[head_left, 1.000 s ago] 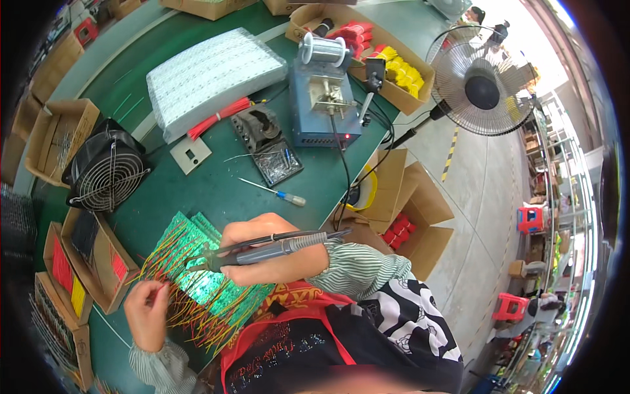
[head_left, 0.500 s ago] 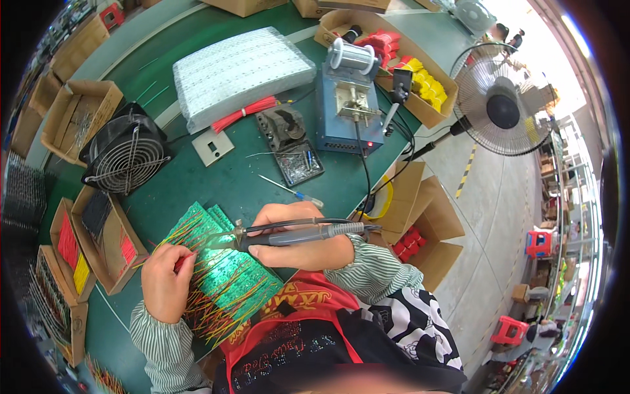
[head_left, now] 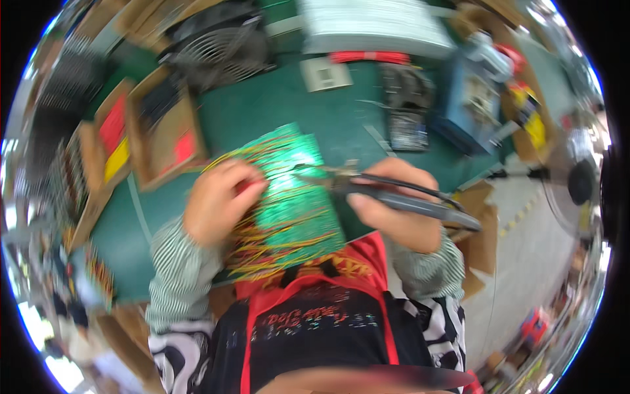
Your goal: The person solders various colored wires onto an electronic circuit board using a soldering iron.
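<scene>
green circuit boards (head_left: 295,207) with red-yellow wires (head_left: 262,253) lie just past the apron (head_left: 367,256). left hand (head_left: 220,200) covers left edge; fingertips blurred, can't tell if pinching. right hand (head_left: 407,226) wraps grey soldering tool (head_left: 446,213), tip smeared. far white block (head_left: 374,26) cut off.

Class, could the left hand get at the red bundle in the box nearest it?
Probably yes: the red bundle lies in an open box near the left hand, with mainly table and the box's side between.
</scene>
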### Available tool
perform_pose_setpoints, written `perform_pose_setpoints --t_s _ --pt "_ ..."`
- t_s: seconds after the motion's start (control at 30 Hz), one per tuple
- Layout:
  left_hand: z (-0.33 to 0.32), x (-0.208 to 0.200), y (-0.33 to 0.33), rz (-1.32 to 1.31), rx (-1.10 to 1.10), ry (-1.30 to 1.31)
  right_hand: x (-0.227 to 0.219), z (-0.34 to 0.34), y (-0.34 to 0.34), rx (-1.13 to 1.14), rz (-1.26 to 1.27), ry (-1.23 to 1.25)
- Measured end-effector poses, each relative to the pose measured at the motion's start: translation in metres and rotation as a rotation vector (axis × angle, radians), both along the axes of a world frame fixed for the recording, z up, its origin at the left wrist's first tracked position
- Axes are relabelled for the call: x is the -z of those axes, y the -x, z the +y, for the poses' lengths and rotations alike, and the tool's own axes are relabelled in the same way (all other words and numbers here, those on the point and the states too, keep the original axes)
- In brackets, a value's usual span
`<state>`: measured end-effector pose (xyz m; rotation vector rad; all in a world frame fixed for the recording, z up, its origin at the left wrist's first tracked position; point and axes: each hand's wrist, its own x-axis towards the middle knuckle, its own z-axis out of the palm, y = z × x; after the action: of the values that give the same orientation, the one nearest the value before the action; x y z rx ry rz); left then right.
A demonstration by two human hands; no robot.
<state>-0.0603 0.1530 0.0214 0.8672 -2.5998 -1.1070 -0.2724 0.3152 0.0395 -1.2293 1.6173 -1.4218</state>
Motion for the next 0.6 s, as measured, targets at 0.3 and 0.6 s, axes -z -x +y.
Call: perform_pose_setpoints --t_s 0.3,0.6 --pt "0.002 0.008 -0.005 -0.025 -0.024 -0.008 0.009 -0.005 -0.009 0.018 -0.068 -0.16" --pt "-0.001 0.004 -0.008 -0.05 0.009 0.018 0.012 -0.01 -0.016 0.008 -0.045 -0.18"
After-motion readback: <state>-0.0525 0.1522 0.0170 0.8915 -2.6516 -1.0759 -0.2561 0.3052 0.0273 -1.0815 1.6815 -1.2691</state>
